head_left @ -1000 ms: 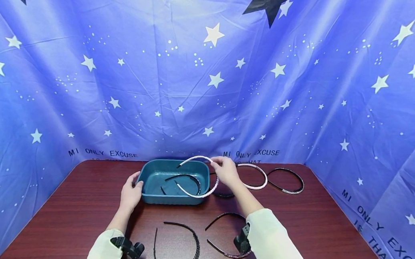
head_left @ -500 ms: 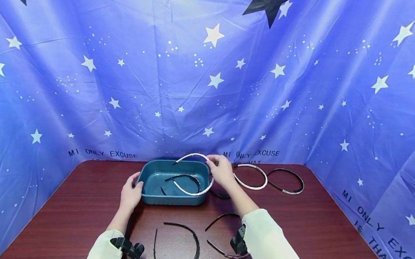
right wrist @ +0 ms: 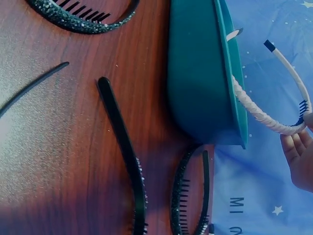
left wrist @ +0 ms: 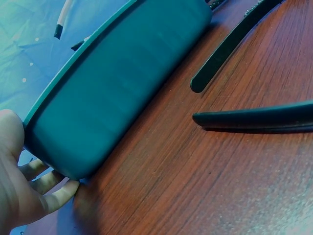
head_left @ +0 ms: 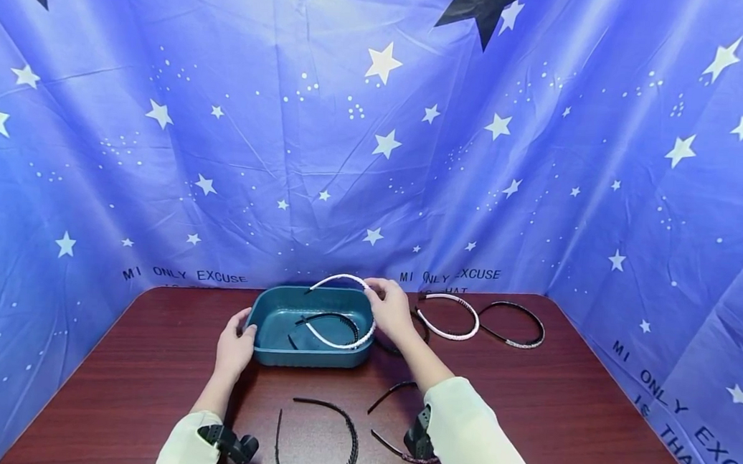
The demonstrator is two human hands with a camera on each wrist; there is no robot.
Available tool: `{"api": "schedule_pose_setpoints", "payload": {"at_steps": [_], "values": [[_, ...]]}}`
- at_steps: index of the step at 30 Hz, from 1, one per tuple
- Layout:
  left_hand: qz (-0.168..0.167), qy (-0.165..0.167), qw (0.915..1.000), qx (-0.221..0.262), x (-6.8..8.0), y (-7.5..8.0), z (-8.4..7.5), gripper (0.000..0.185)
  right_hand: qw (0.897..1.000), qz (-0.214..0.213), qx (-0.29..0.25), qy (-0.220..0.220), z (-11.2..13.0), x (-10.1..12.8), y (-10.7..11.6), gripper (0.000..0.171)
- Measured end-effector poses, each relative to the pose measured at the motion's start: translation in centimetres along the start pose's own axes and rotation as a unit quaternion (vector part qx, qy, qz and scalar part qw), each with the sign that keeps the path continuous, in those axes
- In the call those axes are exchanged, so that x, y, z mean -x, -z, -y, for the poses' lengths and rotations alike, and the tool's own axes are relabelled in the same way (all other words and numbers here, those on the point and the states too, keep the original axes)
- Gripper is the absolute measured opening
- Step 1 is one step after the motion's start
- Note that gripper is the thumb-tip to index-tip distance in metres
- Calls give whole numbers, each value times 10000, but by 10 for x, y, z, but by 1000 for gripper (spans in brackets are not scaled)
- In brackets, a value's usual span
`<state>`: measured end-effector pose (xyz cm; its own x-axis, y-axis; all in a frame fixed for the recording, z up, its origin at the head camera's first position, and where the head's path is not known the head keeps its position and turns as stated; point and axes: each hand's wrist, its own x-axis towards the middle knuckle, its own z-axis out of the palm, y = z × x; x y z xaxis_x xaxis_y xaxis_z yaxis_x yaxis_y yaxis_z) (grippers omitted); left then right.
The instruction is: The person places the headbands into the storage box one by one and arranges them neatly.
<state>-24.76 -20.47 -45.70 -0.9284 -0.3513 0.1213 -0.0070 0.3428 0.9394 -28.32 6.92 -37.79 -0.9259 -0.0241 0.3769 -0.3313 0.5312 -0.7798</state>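
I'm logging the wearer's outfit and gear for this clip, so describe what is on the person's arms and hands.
Both hands are bare: no gloves, rings or watch show on the left hand or the right hand. Each arm wears a long, pale cream sleeve, the left sleeve and the right sleeve. A small black camera mount sits at each cuff, the left mount and the right mount. No cables show.

Wooden table (head_left: 591,420) with headbands (head_left: 318,444), tub (head_left: 311,357)
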Motion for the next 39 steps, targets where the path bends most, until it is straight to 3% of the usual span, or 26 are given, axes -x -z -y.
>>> {"api": "schedule_pose_setpoints", "payload": {"at_steps": [11,18,27,39], "values": [[8,24,10000,-43,1,1,-2,43,9999,3,-43,129,-10,6,-11,19],[-248,-255,9994,15,3,-1,-1,41,9997,113,-126,154,-13,10,-15,19],[13,87,10000,-15,-1,-1,0,42,9999,34,-101,101,-20,11,-22,18],[39,94,9999,-15,-2,-1,1,43,9998,107,-44,-153,-24,9,-24,17]]}}
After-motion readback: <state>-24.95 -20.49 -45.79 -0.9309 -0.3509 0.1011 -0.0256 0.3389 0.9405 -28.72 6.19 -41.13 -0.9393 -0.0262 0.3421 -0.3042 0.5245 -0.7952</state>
